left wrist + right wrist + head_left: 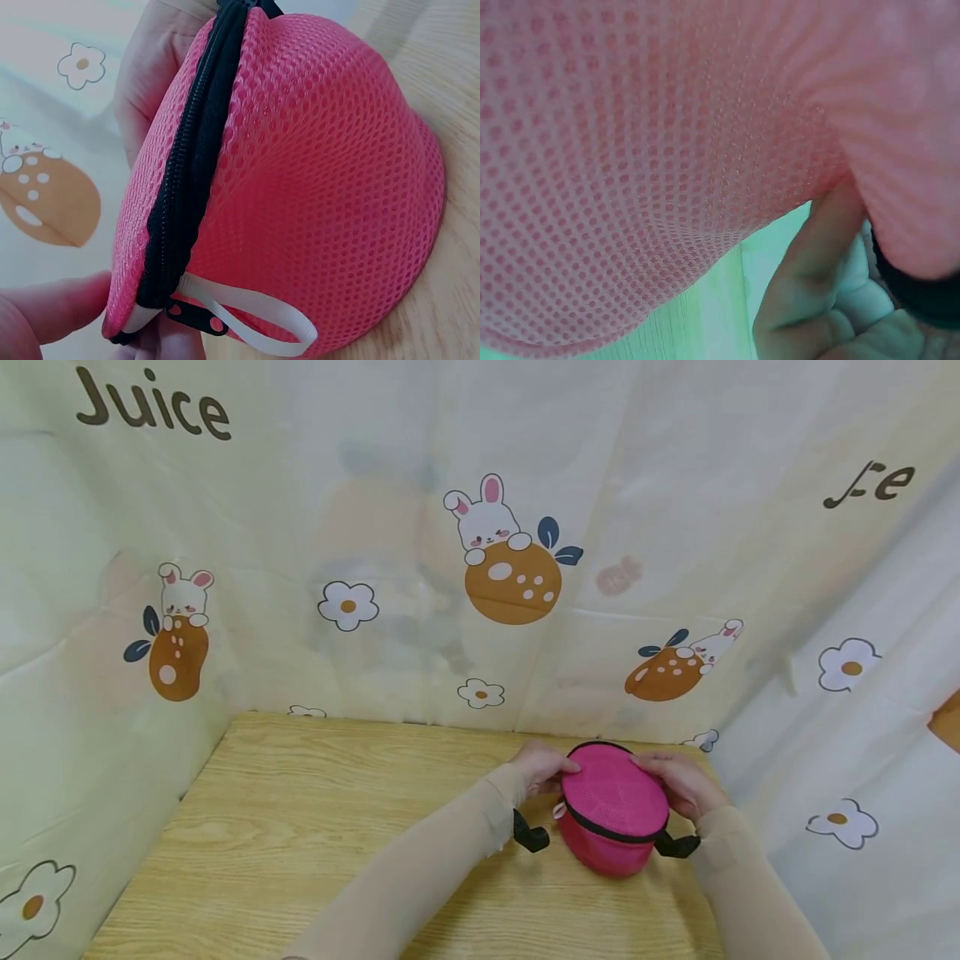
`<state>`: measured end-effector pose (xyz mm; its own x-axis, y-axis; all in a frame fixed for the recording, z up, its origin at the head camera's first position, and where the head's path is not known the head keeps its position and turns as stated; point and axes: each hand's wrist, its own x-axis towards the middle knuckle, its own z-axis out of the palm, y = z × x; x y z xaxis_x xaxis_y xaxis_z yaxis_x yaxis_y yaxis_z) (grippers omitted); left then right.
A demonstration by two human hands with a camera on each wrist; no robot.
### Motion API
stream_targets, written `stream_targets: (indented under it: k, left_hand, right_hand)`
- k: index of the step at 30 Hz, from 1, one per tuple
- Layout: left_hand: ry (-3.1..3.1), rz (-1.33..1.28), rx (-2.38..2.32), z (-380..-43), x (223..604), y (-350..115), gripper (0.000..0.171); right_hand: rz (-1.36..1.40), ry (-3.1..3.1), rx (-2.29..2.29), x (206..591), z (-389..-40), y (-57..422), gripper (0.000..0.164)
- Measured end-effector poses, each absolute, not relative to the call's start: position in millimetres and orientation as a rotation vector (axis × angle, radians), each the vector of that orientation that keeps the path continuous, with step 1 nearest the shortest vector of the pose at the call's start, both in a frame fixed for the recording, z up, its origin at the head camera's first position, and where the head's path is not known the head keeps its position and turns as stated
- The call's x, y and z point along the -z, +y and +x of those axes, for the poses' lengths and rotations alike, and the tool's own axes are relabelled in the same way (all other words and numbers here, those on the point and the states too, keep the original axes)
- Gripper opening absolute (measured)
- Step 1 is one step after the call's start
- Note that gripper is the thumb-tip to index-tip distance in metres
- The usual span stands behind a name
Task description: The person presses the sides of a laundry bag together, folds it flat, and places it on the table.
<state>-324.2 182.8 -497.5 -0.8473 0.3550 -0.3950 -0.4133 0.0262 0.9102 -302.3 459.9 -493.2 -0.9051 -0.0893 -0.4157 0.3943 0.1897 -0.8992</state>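
A round pink mesh laundry bag (613,787) with a black zipper band stands on the table's right side, its lid facing up. My left hand (542,766) pinches the left side of the rim, thumb on the lid and fingers below. On the opposite side, my right hand (681,781) grips the rim, thumb on top. The left wrist view shows the zipper (176,180) running shut along the band, with a black pull (196,316) and a white ribbon loop (262,319) near my left fingers. Close up in the right wrist view, mesh hides part of my right hand (817,307).
The wood-grain table (315,810) reaches left and forward of the bag. A pale curtain (405,652) printed with rabbits, oranges and flowers hangs along the back and both sides. Black wrist-camera mounts (531,833) stick out near the bag on both wrists.
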Motion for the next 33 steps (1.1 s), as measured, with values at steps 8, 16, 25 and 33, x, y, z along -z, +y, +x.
stream_targets:
  k: [8, 16, 25, 33]
  left_hand:
    - [1.810, 0.011, -1.799, -313, 495, 175, 0.022]
    - [1.770, 0.026, -1.764, -299, 502, 169, 0.019]
    - [1.593, -0.025, -1.842, -295, 510, 172, 0.020]
    - [1.536, -0.117, -1.896, -296, 516, 178, 0.017]
  right_hand:
    - [0.358, 2.199, 1.664, 487, -284, 459, 0.029]
    - [0.456, 2.159, 1.686, 488, -258, 456, 0.029]
    - [0.324, 1.850, 1.957, 501, -249, 449, 0.031]
    - [0.429, 1.752, 2.086, 507, -248, 447, 0.027]
